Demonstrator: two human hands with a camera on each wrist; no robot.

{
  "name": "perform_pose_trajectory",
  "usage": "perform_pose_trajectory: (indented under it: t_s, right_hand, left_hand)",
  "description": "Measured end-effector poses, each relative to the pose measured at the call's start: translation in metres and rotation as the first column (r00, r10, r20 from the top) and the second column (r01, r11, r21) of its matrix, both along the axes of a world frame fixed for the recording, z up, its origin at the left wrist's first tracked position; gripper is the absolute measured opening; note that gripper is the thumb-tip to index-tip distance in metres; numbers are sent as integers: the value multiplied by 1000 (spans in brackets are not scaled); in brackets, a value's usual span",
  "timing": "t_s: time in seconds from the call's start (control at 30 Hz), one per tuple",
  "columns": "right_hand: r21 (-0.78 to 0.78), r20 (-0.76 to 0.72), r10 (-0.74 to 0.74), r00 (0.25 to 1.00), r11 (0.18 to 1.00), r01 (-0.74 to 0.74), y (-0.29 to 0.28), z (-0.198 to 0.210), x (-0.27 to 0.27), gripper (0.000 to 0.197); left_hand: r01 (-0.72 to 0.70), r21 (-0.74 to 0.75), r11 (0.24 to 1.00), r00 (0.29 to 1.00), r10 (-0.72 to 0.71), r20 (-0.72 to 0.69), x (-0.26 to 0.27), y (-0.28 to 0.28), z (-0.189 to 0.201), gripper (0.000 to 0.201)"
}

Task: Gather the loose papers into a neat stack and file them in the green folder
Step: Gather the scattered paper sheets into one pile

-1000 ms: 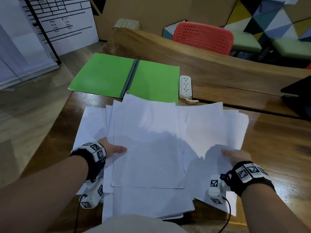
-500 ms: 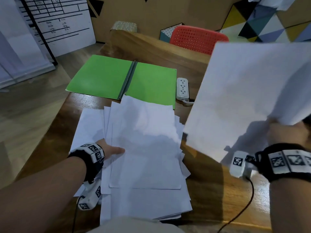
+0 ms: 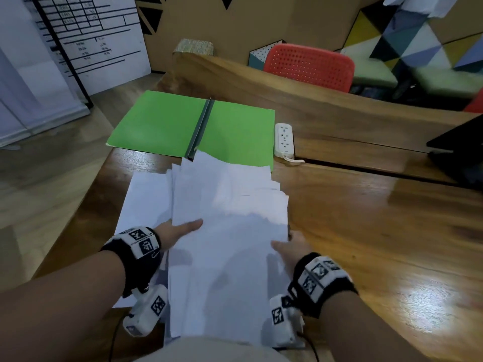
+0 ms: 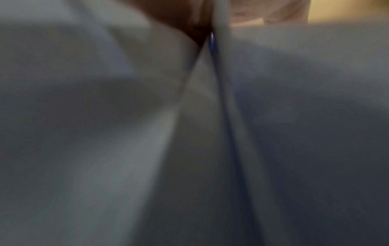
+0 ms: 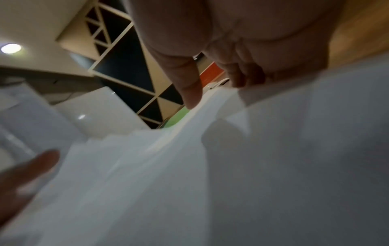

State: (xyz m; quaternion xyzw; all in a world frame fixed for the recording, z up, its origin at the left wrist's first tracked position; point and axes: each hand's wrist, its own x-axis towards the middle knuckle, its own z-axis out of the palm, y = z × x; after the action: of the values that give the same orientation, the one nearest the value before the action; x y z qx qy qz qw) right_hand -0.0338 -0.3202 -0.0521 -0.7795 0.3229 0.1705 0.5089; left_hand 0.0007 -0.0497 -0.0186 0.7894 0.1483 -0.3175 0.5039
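Observation:
A rough pile of white papers [image 3: 227, 205] lies on the wooden table in front of me, its far edge overlapping the open green folder [image 3: 162, 124]. My left hand [image 3: 180, 232] holds the pile's left side, thumb on the top sheet and fingers hidden beneath. At the right edge my right hand [image 3: 290, 248] grips the sheets, thumb on top, fingers tucked under. The right wrist view shows the papers [image 5: 210, 183] below my right thumb [image 5: 185, 79] and a sliver of the folder [image 5: 179, 116]. Blurred sheets [image 4: 315, 116] fill the left wrist view.
One sheet [image 3: 146, 199] sticks out to the left of the pile. A white power strip [image 3: 283, 139] lies right of the folder. A dark object [image 3: 460, 147] sits at the far right and a red chair [image 3: 308, 66] stands behind. Bare table [image 3: 379, 231] spreads to the right.
My right hand lifted the sheets that lay spread on the right and brought them down onto the main pile. The left hand stayed on the pile's left side.

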Motion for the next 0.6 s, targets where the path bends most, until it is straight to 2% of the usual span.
perform_pose_trajectory:
  t_s: [0.03, 0.07, 0.1, 0.17, 0.2, 0.23, 0.3, 0.33, 0.37, 0.43, 0.5, 0.53, 0.6]
  right_hand:
    - [-39, -5, 63, 998, 997, -63, 8, 1, -5, 42]
    - [-90, -22, 102, 995, 991, -104, 10, 2, -7, 39]
    - [-122, -31, 102, 994, 987, -105, 10, 6, -9, 44]
    - [-151, -36, 43, 998, 987, -48, -1, 17, -10, 72]
    - [-168, -15, 14, 1000, 986, -16, -9, 24, -11, 85]
    - [-141, 15, 0, 1000, 990, 2, -16, 29, -11, 97]
    - [89, 181, -57, 982, 995, 41, -28, 41, -12, 114]
    - [219, 236, -104, 966, 974, 52, -31, 44, -13, 112]
    - [337, 253, -141, 957, 940, 49, -32, 44, -14, 105]
    - [451, 226, -159, 961, 891, 41, -32, 41, -14, 97]
    - [411, 170, -166, 971, 908, 83, -30, 41, -13, 92]
    - [372, 117, -184, 976, 919, 128, -31, 41, -13, 84]
    - [309, 38, -228, 973, 929, 205, -41, 35, -14, 46]
  left_hand:
    - [10, -11, 1000, 999, -10, 37, -4, -2, -1, 120]
    - [29, 17, 999, 998, -30, 63, -8, -6, 1, 103]
    - [27, 49, 998, 995, -32, 99, -10, -10, 3, 82]
    - [-42, 37, 998, 988, 36, 147, -12, -10, 4, 52]
    - [-69, -51, 996, 987, 76, 145, -12, -7, 7, 49]
    - [-81, -161, 984, 985, 104, 137, -13, -3, 11, 55]
    - [-81, -350, 933, 986, 126, 107, -15, 6, 17, 79]
    - [-71, -427, 901, 989, 119, 86, -15, 8, 17, 85]
    - [-45, -468, 883, 993, 90, 73, -15, 8, 19, 83]
    - [47, -438, 898, 997, -13, 80, -13, -3, 23, 66]
    - [168, -288, 943, 982, -135, 132, -12, -19, 26, 52]
    - [213, -193, 958, 969, -182, 166, -9, -25, 22, 53]
    - [162, 29, 986, 965, -164, 204, 0, -29, 10, 69]
